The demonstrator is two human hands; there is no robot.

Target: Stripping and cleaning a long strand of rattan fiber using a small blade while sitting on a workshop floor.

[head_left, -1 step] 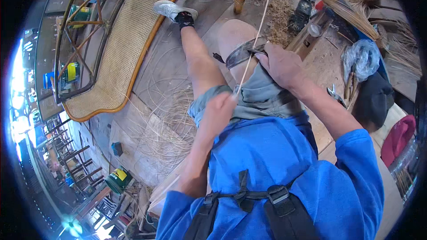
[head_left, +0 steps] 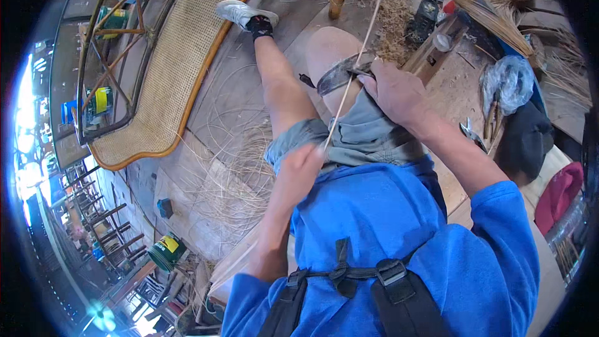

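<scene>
A long pale rattan strip (head_left: 340, 109) runs from beyond the top edge, over my right thigh and down to my left hand (head_left: 301, 165). That hand is closed on its near end, in front of my waist. My right hand (head_left: 396, 93) is closed beside the thigh, around a small dark knife (head_left: 360, 72) that is mostly hidden by the fingers. The strip passes at the knife, over a dark pad (head_left: 337, 77) strapped round my thigh just above the knee.
Loose strips (head_left: 231, 175) lie tangled on the floor at left, near a woven cane panel (head_left: 168, 68) with a wooden frame. Shavings (head_left: 390, 22) are heaped ahead. At right are pliers (head_left: 472, 134), a plastic bag (head_left: 508, 81) and a strip bundle (head_left: 493, 22).
My left hand has moved down and slightly left, drawing the strip toward my body past the knife. My right hand stays in place on the thigh.
</scene>
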